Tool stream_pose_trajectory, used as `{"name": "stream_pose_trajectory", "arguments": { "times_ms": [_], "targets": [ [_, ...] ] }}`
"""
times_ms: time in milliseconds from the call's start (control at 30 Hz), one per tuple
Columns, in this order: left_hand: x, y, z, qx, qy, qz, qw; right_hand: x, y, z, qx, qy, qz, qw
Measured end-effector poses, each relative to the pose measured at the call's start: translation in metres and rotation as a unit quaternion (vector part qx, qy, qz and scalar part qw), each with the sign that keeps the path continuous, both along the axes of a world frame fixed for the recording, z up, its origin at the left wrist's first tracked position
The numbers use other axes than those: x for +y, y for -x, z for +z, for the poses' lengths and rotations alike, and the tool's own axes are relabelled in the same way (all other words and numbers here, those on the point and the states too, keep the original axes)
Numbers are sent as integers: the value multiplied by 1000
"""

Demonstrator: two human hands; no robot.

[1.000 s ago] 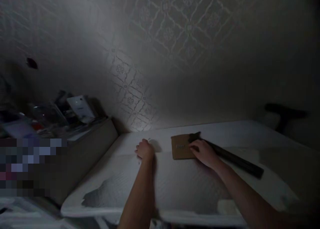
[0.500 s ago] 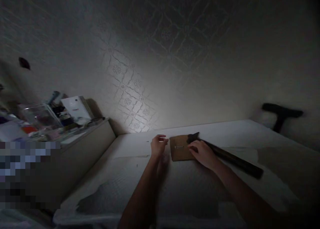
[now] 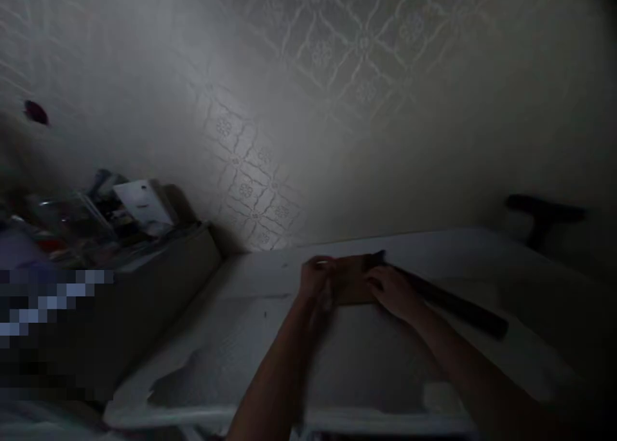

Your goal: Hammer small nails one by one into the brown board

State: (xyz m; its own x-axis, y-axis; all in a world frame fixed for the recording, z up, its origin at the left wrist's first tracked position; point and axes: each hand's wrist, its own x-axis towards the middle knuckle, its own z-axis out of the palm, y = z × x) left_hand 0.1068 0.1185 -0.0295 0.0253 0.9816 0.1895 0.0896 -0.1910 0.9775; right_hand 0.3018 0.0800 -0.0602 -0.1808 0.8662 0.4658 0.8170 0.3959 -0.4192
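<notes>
A small brown board (image 3: 350, 283) lies flat on the white tabletop between my hands. My left hand (image 3: 314, 280) is at its left edge, the fingers curled in; dim light hides what they hold, if anything. My right hand (image 3: 396, 291) rests over the board's right side, with thumb and fingers bent together at the tips. Anything between those fingertips is too dark to make out. A hammer (image 3: 456, 301) with a dark head and long handle lies beyond and to the right of my right hand, its head by the board's far right corner.
To the left stands a cabinet (image 3: 178, 287), its top crowded with a white box (image 3: 143, 202), a clear plastic container (image 3: 72, 219) and other clutter. A patterned wall (image 3: 366, 139) rises behind the table (image 3: 226, 357). At the right is a dark T-shaped object (image 3: 544, 213).
My left hand has moved right to the board's edge, and its fingers have curled in. My right hand has barely shifted. The small metallic row on the board no longer shows clearly.
</notes>
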Motion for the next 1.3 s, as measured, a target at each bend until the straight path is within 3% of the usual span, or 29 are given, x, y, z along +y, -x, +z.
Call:
{"name": "stream_pose_trajectory", "arguments": {
  "times_ms": [133, 500, 1133, 1300],
  "targets": [
    [-3, -11, 0, 80, -31, 14, 996, -2, 2, 2, -5, 14, -9, 1000],
    [-4, -34, -7, 249, -92, -27, 964, -8, 7, 11, -28, 29, -23, 999],
    [-2, -34, -9, 255, -121, -63, 957, -8, 8, 12, -18, 31, -8, 999],
    [-4, -35, -7, 285, -116, -46, 950, -8, 9, 13, -13, 31, -6, 999]
  ]
}}
